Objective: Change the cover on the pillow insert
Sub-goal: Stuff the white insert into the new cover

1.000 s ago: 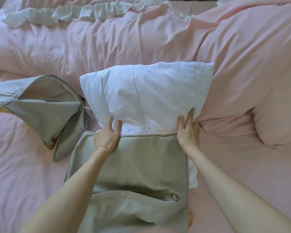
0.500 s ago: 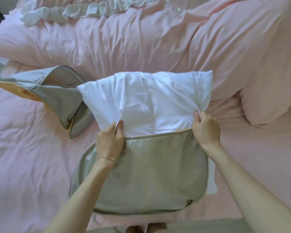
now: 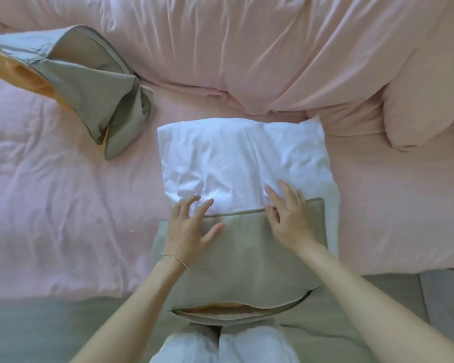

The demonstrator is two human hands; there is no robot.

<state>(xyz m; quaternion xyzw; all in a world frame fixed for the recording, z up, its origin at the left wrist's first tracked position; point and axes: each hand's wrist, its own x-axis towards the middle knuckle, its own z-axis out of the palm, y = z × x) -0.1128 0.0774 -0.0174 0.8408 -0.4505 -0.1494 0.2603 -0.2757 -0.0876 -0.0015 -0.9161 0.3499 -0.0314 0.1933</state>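
Half of the white, crumpled fabric pillow insert [image 3: 243, 158] was found uncovered on the pink bed cover [image 3: 63, 205]; its near half was sheathed in the grey-green zipped cushion cover [image 3: 247, 258]. The zip opening gaped. Left hand [image 3: 189, 231] and right hand [image 3: 290, 218] were laid flat, fingers spread, gripping nothing. A second grey cover with orange lining [image 3: 89, 82] lay discarded, well apart. Full insertion and zipping were judged outstanding.

I can read no text, label, brand or number on anything in my view here.
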